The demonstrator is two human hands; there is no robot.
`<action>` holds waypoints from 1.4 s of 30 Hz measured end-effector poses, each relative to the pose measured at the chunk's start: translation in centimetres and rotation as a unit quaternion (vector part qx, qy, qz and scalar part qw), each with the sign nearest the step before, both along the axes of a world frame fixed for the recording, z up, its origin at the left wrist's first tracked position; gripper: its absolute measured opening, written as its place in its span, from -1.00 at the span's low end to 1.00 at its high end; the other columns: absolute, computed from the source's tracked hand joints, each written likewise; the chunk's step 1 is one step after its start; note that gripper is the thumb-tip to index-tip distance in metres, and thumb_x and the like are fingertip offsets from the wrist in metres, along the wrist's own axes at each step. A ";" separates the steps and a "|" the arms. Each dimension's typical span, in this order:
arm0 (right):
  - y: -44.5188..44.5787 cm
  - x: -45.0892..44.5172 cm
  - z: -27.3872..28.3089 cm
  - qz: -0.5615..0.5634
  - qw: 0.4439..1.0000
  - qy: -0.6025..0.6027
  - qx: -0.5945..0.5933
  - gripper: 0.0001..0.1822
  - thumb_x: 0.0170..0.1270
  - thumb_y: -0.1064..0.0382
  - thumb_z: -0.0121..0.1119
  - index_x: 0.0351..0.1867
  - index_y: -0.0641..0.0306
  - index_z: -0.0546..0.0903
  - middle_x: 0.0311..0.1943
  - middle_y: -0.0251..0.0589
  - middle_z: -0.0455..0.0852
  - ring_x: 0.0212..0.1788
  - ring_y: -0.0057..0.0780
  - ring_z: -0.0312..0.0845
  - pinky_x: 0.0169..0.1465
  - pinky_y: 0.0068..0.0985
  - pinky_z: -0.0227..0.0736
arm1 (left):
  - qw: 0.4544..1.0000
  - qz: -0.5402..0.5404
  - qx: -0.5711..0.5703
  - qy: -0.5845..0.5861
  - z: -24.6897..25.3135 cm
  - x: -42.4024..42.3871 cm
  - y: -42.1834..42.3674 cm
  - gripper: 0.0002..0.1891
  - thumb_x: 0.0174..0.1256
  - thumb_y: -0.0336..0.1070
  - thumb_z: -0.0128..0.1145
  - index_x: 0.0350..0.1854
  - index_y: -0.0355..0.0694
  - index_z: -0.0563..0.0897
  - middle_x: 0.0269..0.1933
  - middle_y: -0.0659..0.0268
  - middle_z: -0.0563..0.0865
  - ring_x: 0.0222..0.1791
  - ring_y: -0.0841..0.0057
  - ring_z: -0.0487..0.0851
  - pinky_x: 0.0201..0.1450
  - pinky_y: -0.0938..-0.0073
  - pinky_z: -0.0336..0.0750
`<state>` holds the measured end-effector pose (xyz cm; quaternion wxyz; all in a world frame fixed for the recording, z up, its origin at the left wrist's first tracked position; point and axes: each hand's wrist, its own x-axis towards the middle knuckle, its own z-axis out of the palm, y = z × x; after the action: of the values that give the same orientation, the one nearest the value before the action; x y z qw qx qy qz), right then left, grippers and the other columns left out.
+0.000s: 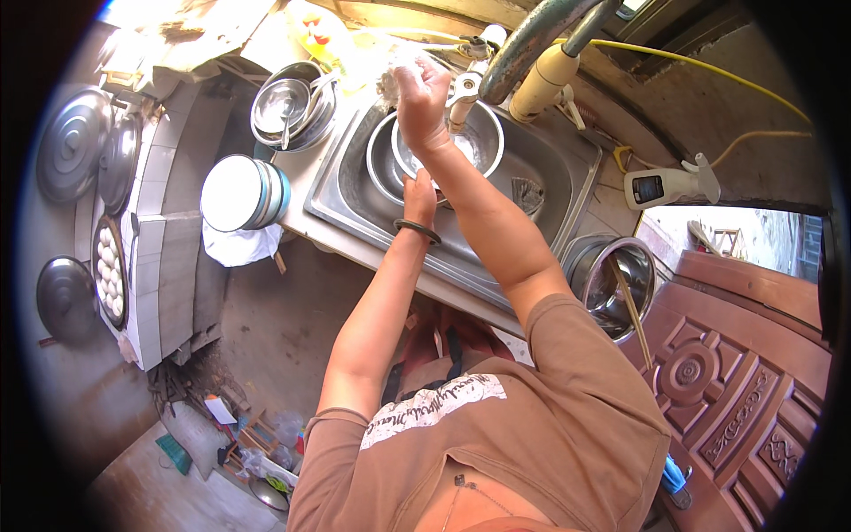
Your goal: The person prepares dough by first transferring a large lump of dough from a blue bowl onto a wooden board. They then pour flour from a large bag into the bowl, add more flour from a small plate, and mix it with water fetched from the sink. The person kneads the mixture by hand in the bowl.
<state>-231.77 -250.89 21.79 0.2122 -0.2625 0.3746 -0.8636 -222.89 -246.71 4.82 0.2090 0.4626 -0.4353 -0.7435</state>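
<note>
My left hand (420,198), below a dark bangle, grips the near rim of a steel bowl (490,143) in the sink. This bowl overlaps a second steel basin (380,163). Above the bowls, beside the tap (460,110), my right hand (424,100) is raised with its fingers curled. They close on a pale, crumpled scrubber (387,86), partly hidden and washed out by glare. Under both bowls is a stainless steel sink (565,173). A grey mesh-like piece (528,194) lies on its floor, right of the bowls.
Stacked metal bowls (282,106) stand left of the sink, above a white-lidded container (233,193). To the right are a spray bottle (665,188) and a steel pot (625,292) holding chopsticks. A thick pipe (525,46) crosses above. White dough balls (108,269) fill a far-left tray.
</note>
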 end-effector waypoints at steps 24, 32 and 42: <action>5.8 -3.8 2.2 0.365 0.922 0.029 0.126 -0.58 0.12 0.23 0.06 -0.10 0.56 0.66 -0.25 0.02 0.75 -0.22 -0.32 0.70 -0.12 -0.45 0.58 | 0.998 0.042 0.015 -0.042 -2.7 -0.2 -0.2 -0.51 0.28 -0.19 -0.05 0.07 -0.57 0.35 -0.04 -0.03 0.60 -0.11 0.33 0.62 -0.12 0.36 0.59; 4.6 -4.0 1.2 0.357 0.923 0.104 0.102 -0.64 0.13 0.29 0.09 -0.12 0.54 0.66 -0.25 -0.06 0.74 -0.22 -0.40 0.67 -0.11 -0.51 0.54 | 0.997 0.056 0.016 -0.058 -1.1 0.2 0.5 -0.49 0.28 -0.16 -0.03 0.05 -0.58 0.33 -0.14 -0.03 0.62 -0.36 0.36 0.64 -0.22 0.37 0.56; -0.7 -2.1 -1.4 0.024 0.968 0.248 0.002 -0.78 0.26 0.34 0.08 -0.30 0.49 0.69 -0.45 -0.34 0.71 -0.43 -0.67 0.54 -0.31 -0.63 0.43 | 0.993 0.107 -0.045 -0.012 -0.6 4.2 2.9 -0.58 0.24 -0.21 0.00 -0.09 -0.56 0.39 -0.31 0.09 0.64 -0.48 0.46 0.61 -0.37 0.45 0.52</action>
<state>-233.83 -251.61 20.41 0.1335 -0.4772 0.4107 -0.7654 -218.70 -243.83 4.25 0.3026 0.5055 -0.4189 -0.6909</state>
